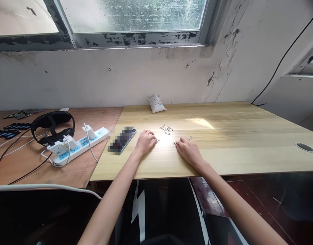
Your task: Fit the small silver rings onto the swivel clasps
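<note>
My left hand (145, 142) rests on the light wooden table (223, 156), fingers curled, its tips touching a small metal ring (158, 141). My right hand (188, 149) lies a little to the right, fingers pinched around another tiny metal piece (174, 143). Just beyond both hands sits a small heap of several metal rings (166, 128). One more loose ring (190, 137) lies by my right hand.
A phone (122, 140) lies left of my left hand. A small white bag (156, 103) leans at the wall. On the brown table to the left are a power strip (78, 144) with plugs and cables, and black headphones (53, 126). A cable hole (304, 147) is far right.
</note>
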`<state>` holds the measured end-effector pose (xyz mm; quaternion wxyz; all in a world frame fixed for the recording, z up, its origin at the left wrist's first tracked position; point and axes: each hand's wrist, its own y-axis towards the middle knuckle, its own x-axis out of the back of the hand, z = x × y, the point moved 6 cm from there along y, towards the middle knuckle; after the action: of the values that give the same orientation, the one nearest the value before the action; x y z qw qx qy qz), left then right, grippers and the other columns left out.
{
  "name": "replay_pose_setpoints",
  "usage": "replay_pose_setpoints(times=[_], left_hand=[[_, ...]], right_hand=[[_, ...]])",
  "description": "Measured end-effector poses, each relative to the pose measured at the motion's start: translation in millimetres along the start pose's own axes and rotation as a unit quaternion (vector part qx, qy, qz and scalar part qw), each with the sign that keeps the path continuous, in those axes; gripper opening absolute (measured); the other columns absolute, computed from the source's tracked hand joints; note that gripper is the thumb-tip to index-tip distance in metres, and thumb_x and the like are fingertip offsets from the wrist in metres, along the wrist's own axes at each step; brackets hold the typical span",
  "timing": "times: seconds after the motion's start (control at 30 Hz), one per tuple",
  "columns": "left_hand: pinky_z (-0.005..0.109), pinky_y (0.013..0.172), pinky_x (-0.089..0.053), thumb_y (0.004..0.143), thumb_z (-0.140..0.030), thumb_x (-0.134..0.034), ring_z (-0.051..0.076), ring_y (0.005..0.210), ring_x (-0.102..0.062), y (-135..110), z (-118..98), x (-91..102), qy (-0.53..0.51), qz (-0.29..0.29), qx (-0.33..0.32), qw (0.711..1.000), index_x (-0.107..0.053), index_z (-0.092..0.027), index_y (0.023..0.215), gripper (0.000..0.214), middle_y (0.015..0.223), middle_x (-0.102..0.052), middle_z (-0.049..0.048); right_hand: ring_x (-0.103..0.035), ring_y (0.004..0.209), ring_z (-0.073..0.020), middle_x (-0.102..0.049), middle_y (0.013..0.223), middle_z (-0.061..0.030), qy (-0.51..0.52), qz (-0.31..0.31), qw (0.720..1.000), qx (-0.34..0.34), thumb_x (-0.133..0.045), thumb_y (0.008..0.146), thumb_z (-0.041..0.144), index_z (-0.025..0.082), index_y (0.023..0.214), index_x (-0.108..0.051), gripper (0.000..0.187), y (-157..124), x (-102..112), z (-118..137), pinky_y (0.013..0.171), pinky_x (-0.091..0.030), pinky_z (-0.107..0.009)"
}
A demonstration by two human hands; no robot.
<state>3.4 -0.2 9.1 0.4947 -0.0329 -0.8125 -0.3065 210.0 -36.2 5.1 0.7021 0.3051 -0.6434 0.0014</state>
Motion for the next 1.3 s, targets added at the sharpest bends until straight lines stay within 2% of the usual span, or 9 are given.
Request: replay_pose_setpoints(times=[0.17, 0.3, 0.43, 0.6, 0.7, 0.83, 1.0, 1.17, 1.3], left_hand=[[0.038, 0.091, -0.043, 0.091, -0.024, -0.054, 0.022, 0.1, -0.055, -1.6, 5.2, 0.7, -0.043, -0.014, 0.011, 0.999, -0.069, -0.02, 0.081, 0.018, 0.096, -0.069, 0.0044], [0.038, 0.092, -0.041, 0.087, -0.021, -0.057, 0.021, 0.097, -0.059, -2.2, 10.8, 0.0, -0.073, -0.032, 0.049, 0.996, -0.067, -0.021, 0.08, 0.012, 0.09, -0.071, 0.0025], [0.039, 0.095, -0.039, 0.085, -0.021, -0.059, 0.021, 0.095, -0.06, -2.4, 13.5, 1.7, -0.084, -0.047, 0.068, 0.993, -0.065, -0.021, 0.078, 0.009, 0.089, -0.071, 0.0016], [0.037, 0.091, -0.044, 0.083, -0.02, -0.061, 0.02, 0.091, -0.061, -3.8, 15.0, 5.6, -0.104, -0.055, 0.083, 0.99, -0.064, -0.021, 0.075, 0.009, 0.087, -0.072, 0.0012], [0.035, 0.089, -0.047, 0.079, -0.018, -0.065, 0.02, 0.091, -0.062, -4.7, 14.3, 5.5, -0.118, -0.048, 0.08, 0.989, -0.066, -0.022, 0.073, 0.007, 0.085, -0.072, 0.0001], [0.035, 0.087, -0.049, 0.079, -0.019, -0.067, 0.019, 0.089, -0.065, -4.7, 15.5, 3.3, -0.132, -0.041, 0.079, 0.987, -0.071, -0.023, 0.079, 0.005, 0.084, -0.074, -0.0005], [0.036, 0.089, -0.05, 0.083, -0.015, -0.063, 0.02, 0.094, -0.066, -4.4, 17.7, 3.0, -0.133, -0.055, 0.076, 0.987, -0.073, -0.023, 0.09, 0.014, 0.094, -0.075, 0.0014], [0.036, 0.087, -0.051, 0.086, -0.01, -0.055, 0.02, 0.095, -0.065, -6.7, 17.4, 6.9, -0.123, -0.069, 0.066, 0.988, -0.073, -0.02, 0.091, 0.021, 0.095, -0.074, 0.0037], [0.032, 0.082, -0.053, 0.086, -0.008, -0.054, 0.018, 0.092, -0.067, -7.3, 17.9, 6.7, -0.131, -0.073, 0.061, 0.987, -0.072, -0.02, 0.091, 0.023, 0.095, -0.073, 0.0036]], right_hand=[[-0.052, 0.074, -0.0165, -0.063, 0.086, -0.0067, 0.006, 0.004, 0.999, 0.034, -0.044, 0.098, 0.024, 0.018, 0.086, -0.07, 0.029, 2.7, -3.5, -1.1, 0.063, -0.031, -0.028], [-0.053, 0.075, -0.0171, -0.063, 0.086, -0.0071, -0.012, 0.018, 0.999, 0.023, -0.041, 0.099, 0.023, 0.017, 0.085, -0.068, 0.03, 4.1, -7.0, -9.3, 0.063, -0.03, -0.028], [-0.054, 0.072, -0.0172, -0.064, 0.087, -0.0078, -0.009, 0.037, 0.999, 0.006, -0.045, 0.096, 0.02, 0.016, 0.084, -0.067, 0.025, 17.0, -6.2, -4.1, 0.063, -0.03, -0.029], [-0.058, 0.076, -0.0175, -0.065, 0.09, -0.0058, 0.141, 0.003, 0.99, -0.02, -0.052, 0.093, 0.029, 0.02, 0.085, -0.068, 0.019, 44.0, -9.0, 14.1, 0.065, -0.036, -0.028], [-0.058, 0.072, -0.0154, -0.065, 0.087, -0.004, 0.253, -0.027, 0.967, -0.013, -0.055, 0.091, 0.031, 0.021, 0.082, -0.067, 0.018, 55.1, -17.0, 26.3, 0.068, -0.04, -0.029], [-0.057, 0.066, -0.0141, -0.064, 0.081, -0.0036, 0.329, -0.079, 0.941, -0.03, -0.053, 0.091, 0.032, 0.02, 0.081, -0.066, 0.02, 55.1, -22.9, 28.0, 0.068, -0.043, -0.029], [-0.057, 0.067, -0.0145, -0.063, 0.082, -0.004, 0.328, -0.078, 0.94, -0.047, -0.054, 0.091, 0.032, 0.02, 0.081, -0.067, 0.02, 49.1, -25.9, 24.9, 0.066, -0.043, -0.028], [-0.055, 0.067, -0.0132, -0.062, 0.083, -0.0029, 0.3, -0.055, 0.952, -0.034, -0.056, 0.09, 0.029, 0.02, 0.08, -0.066, 0.018, 50.4, -29.4, 29.8, 0.066, -0.041, -0.027], [-0.055, 0.067, -0.0129, -0.062, 0.083, -0.0025, 0.299, -0.049, 0.952, -0.032, -0.056, 0.09, 0.029, 0.02, 0.081, -0.066, 0.017, 50.7, -30.2, 30.5, 0.065, -0.04, -0.027]])
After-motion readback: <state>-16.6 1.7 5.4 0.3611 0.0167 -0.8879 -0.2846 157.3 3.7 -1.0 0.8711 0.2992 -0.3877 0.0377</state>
